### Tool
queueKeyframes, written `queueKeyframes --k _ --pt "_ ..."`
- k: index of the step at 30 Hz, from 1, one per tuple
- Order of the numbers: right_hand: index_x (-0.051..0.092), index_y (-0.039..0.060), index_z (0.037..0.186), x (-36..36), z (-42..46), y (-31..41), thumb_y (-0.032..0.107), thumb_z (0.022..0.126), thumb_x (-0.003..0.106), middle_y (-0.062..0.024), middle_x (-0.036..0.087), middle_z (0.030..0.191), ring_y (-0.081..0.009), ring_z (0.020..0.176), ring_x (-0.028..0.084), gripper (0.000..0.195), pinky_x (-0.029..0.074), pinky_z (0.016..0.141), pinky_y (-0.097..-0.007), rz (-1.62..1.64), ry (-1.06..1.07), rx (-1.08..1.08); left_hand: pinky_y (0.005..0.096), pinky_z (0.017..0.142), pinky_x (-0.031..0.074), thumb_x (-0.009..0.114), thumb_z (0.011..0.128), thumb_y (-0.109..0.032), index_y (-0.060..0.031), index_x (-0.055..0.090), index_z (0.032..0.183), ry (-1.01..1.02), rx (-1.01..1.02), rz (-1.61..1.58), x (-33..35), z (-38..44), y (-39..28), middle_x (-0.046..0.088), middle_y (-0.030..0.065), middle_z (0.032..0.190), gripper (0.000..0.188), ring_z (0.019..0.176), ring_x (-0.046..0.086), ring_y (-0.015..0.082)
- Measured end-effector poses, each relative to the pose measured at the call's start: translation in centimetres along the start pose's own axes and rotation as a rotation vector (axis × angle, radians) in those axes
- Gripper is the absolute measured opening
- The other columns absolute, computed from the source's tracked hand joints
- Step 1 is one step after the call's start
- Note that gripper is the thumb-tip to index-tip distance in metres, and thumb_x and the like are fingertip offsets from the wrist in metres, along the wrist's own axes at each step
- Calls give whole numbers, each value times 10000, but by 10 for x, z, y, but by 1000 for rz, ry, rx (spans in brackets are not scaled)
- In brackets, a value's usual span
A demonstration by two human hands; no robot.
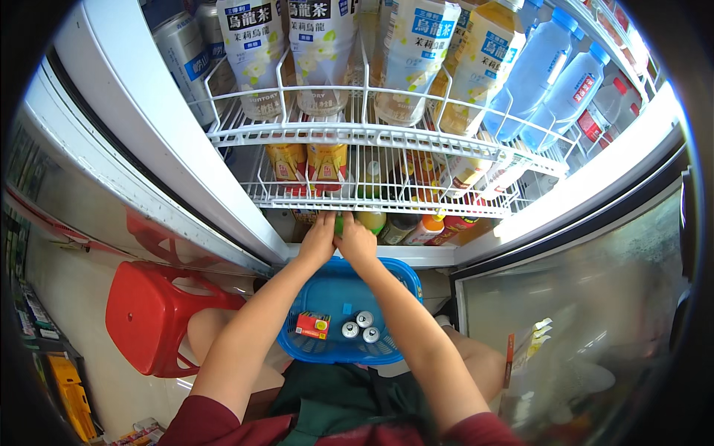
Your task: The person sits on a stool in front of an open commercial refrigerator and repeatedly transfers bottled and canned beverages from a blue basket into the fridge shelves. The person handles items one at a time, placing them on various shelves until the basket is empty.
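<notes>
My left hand [318, 241] and my right hand [357, 240] reach side by side into the bottom level of a drinks fridge, just under the front edge of the lower wire shelf [385, 207]. A green thing [339, 224], perhaps a bottle, shows between them; the fingertips are partly hidden, so whether they grip it is unclear. Right of my right hand stands a bottle with a green label [372, 221], then a dark bottle [399, 227] and an orange bottle [428, 228]. Below my forearms a blue plastic basket [334, 279] holds several cans [365, 319] and a red-and-yellow carton [313, 325].
Tea bottles [321, 61], blue-capped water bottles [569, 89] and silver cans [184, 61] fill the upper wire shelf [357, 134]. Yellow-and-red drink packs [327, 164] stand on the shelf below. A red plastic stool [145, 318] is at the left; the glass door [569, 312] stands open at the right.
</notes>
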State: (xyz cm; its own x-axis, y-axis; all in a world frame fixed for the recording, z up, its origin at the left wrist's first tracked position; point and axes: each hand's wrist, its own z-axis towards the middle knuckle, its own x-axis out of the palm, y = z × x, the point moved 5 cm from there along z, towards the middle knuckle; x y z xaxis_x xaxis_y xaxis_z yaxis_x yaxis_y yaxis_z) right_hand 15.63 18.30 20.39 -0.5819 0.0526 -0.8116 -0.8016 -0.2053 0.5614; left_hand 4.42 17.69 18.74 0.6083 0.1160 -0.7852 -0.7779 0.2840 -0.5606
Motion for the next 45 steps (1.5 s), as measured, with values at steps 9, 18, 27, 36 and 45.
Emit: queueKeyframes --k 9,18,27,36,45 --pt "526 70 1126 -37 -46 22 218 722 705 -191 671 873 -397 718 646 465 524 613 -474 118 -74 -149 501 707 501 641 733 14 -41 439 1206 0 85 -14 -47 -36 -53 492 189 1099 517 909 578 436" --pt "567 46 1041 -90 -110 70 229 706 718 -180 671 795 -366 692 658 410 528 597 -442 154 54 -166 474 699 506 678 720 -13 -36 458 1205 17 129 -128 -104 -103 -104 512 175 1039 534 880 585 427" --pt "568 38 1080 28 -152 -6 239 756 692 -239 666 838 -441 811 638 401 506 724 -509 256 242 143 516 763 495 611 753 34 -66 458 1192 293 -150 -141 5 -149 -34 502 185 1122 475 972 557 459" --pt "544 27 1119 101 -179 -47 254 792 671 -278 657 903 -473 861 624 418 489 779 -532 248 332 299 551 785 479 591 767 48 -81 442 1196 474 -339 -86 71 -178 12 469 201 1192 473 980 551 493" --pt "520 59 1260 90 -178 -55 285 806 657 -244 679 938 -430 900 643 525 500 825 -509 140 453 253 514 825 504 612 796 -16 -83 410 1316 670 -305 42 65 -169 2 459 217 1216 562 1057 565 448"
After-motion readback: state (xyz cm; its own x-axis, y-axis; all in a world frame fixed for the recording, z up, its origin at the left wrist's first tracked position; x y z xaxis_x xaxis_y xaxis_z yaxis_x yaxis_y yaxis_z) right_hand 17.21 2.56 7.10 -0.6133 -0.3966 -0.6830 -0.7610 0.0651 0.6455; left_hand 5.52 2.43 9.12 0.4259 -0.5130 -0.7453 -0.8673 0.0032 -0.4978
